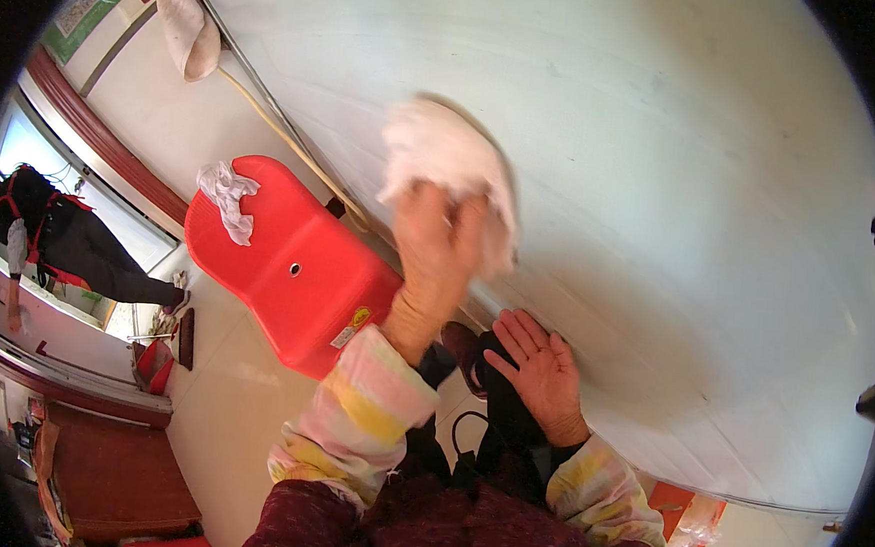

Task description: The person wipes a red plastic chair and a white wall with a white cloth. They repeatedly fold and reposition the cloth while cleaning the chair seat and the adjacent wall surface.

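Note:
My left hand presses a pale pinkish-white cloth against a large smooth whitish surface; hand and cloth are blurred. My right hand is beside the lower edge of that surface, palm up, fingers spread, with nothing in it. Left of my left forearm stands a red plastic chair, on which a crumpled whitish cloth lies. Both forearms wear pink, yellow and white patterned sleeve covers.
A person in dark clothes leans near a doorway at the left. A yellowish cord runs along the surface's metal edge. A brown cabinet is at lower left, a red dustpan above it, and an orange-red box at lower right.

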Tool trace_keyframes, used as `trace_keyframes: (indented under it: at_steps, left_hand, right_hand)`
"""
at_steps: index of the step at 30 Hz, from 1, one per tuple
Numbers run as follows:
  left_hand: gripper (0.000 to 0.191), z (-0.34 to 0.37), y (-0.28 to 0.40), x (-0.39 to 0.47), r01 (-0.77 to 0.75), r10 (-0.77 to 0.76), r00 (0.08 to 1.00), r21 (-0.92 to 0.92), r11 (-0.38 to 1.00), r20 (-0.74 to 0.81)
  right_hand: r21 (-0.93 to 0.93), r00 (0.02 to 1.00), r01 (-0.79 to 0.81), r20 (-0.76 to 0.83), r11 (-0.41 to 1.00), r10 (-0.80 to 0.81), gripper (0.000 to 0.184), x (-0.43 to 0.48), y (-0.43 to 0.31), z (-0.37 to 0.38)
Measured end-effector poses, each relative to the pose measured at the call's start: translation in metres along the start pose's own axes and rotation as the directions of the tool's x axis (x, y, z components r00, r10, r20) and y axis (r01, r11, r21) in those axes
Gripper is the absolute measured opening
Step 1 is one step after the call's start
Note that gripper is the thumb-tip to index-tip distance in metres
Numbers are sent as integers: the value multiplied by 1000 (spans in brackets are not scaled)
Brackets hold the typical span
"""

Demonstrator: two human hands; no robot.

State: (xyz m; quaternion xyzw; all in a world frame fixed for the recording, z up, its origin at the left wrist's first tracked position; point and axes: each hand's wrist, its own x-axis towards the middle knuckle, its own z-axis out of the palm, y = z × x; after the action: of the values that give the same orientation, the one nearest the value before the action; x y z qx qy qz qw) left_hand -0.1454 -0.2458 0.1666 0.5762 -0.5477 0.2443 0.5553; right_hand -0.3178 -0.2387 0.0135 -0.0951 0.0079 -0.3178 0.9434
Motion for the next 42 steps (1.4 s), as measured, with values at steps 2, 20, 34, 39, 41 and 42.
trace_keyframes:
  at_steps: [2, 20, 34, 39, 41, 42]
  left_hand:
    - [14, -4, -18, 27, 55, -49, 997, 88, 995, -66]
    - [14, -8, 13, 60, 327, -360, 932, -342, 881, -35]
    - [14, 25, 33, -88, -229, 344, 899, -379, 897, 271]
    - [16, 13, 17, -106, -213, 354, 789, -316, 924, 502]
    - [17, 12, 26, -100, -144, 299, 834, -341, 929, 464]
    - [17, 13, 34, -97, -125, 282, 866, -367, 922, 413]
  right_hand:
    - [45, 1000, -9, 21, 999, 8, 54, 0, -1, 0]
    - [-46, 999, -2, 44, 999, 4, 54, 0, -2, 4]
    - [233, 967, 20, 242, 972, -77, 45, 0, 3, -17]
    - [149, 998, 60, 15, 987, -63, 44, 0, 4, -11]
    - [151, 997, 62, 32, 987, -67, 46, -1, 4, -7]
    - [-230, 982, 189, 56, 955, -181, 49, -1, 4, -6]
